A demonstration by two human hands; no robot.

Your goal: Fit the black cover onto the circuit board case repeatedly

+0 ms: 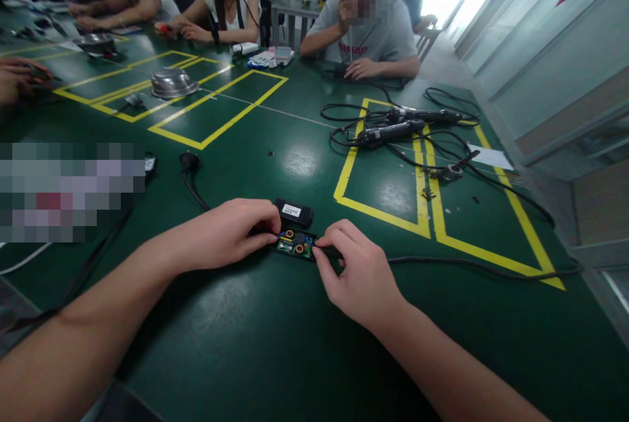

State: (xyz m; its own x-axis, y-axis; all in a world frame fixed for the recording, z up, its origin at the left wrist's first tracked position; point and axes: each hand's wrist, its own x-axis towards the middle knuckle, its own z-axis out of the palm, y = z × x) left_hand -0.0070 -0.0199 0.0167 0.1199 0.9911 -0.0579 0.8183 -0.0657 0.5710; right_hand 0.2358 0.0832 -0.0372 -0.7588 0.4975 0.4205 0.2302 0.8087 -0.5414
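Note:
A small circuit board (297, 244) with copper-wound coils and a glass-like fuse lies in an open black housing on the green table. My left hand (246, 232) is closed in a pinch at the board's left end, where blue wires show and a black power cord (196, 192) with a plug (189, 161) runs in behind the hand. At the opposite end, my right hand (351, 268) pinches the end of a black cable (442, 261) beside the board's wires. Fingers hide the exact contact points. Just behind the board sits a black cover (293, 211) with a white label.
Two black electric screwdrivers (393, 132) with coiled cords lie at the right, inside yellow tape (383, 211). Small screws (428, 194) and a metal part (451, 173) are nearby. A steel bowl (173, 83) stands back left. Several people (366, 35) sit across the table.

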